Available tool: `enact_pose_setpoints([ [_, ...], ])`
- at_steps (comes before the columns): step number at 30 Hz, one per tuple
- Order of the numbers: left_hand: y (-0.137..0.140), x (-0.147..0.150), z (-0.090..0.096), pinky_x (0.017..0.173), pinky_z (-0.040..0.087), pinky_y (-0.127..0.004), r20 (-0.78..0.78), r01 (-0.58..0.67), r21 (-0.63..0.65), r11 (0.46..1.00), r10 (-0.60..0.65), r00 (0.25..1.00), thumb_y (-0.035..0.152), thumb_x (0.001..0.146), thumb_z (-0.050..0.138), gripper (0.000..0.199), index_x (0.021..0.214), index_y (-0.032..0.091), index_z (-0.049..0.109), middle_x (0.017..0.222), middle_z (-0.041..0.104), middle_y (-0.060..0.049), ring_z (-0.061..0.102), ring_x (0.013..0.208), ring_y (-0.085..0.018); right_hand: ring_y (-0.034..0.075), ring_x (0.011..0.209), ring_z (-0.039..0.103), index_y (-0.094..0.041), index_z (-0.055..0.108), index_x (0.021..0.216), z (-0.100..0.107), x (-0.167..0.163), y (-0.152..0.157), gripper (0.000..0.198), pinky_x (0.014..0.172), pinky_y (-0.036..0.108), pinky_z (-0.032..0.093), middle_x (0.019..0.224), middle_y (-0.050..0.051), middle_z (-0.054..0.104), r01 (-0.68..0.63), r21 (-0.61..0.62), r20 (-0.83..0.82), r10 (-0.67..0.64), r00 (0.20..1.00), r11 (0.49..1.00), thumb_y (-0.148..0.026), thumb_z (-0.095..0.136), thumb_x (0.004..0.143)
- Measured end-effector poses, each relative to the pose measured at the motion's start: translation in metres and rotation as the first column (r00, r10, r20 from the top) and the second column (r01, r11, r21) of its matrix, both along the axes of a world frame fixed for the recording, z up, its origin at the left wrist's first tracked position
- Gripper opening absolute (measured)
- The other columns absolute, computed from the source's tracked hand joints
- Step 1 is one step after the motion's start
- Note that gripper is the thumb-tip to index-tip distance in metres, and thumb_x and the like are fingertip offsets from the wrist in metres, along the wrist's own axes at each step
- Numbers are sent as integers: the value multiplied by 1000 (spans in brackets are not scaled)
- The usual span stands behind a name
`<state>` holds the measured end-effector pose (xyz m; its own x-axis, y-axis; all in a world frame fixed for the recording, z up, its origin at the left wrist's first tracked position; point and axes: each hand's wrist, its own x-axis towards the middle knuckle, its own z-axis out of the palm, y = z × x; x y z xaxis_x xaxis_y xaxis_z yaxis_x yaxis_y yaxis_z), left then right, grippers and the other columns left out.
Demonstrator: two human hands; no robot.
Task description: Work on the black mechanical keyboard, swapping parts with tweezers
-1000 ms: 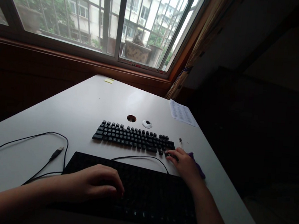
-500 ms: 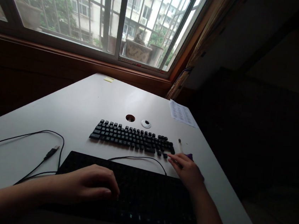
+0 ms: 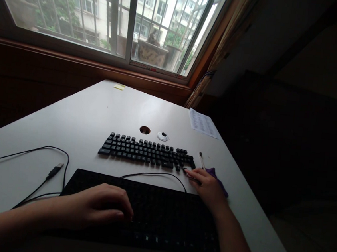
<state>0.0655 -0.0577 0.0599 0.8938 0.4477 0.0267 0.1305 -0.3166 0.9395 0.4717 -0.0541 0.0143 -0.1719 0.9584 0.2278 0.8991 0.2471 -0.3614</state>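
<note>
A black keyboard [image 3: 159, 217] lies at the near edge of the white desk [image 3: 91, 114]. My left hand [image 3: 99, 209] rests palm down on its left half, fingers curled. Beyond it, several loose black keycaps [image 3: 144, 152] are laid out in rows. My right hand [image 3: 207, 186] reaches to the right end of those rows, its fingertips pinched on a small dark keycap [image 3: 193, 179]. A purple cloth [image 3: 216, 176] lies partly under that hand, and a thin stick [image 3: 201, 160] lies just beyond it.
The keyboard's black cable [image 3: 32, 160] loops over the desk's left side and ends in a USB plug [image 3: 55, 169]. A cable hole [image 3: 144, 130] and its white cap [image 3: 162, 136] sit behind the keycaps. A printed sheet [image 3: 202, 123] lies far right. The room to the right is dark.
My right hand has shifted slightly along the right end of the keycap rows. The view has drifted a little. My left hand stays on the keyboard.
</note>
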Motion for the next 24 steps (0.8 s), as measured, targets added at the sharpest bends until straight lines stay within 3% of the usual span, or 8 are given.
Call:
enact_pose_setpoints([
  [24, 1, 0, -2, 89, 53, -27, 2, -1, -52, 999, 1, 1000, 32, 100, 53, 22, 112, 21, 68, 107, 70, -6, 66, 98, -19, 20, 97, 70, -31, 70, 122, -1, 2, 1, 39, 89, 35, 56, 110, 2, 72, 4, -19, -12, -5, 1000, 1000, -17, 55, 89],
])
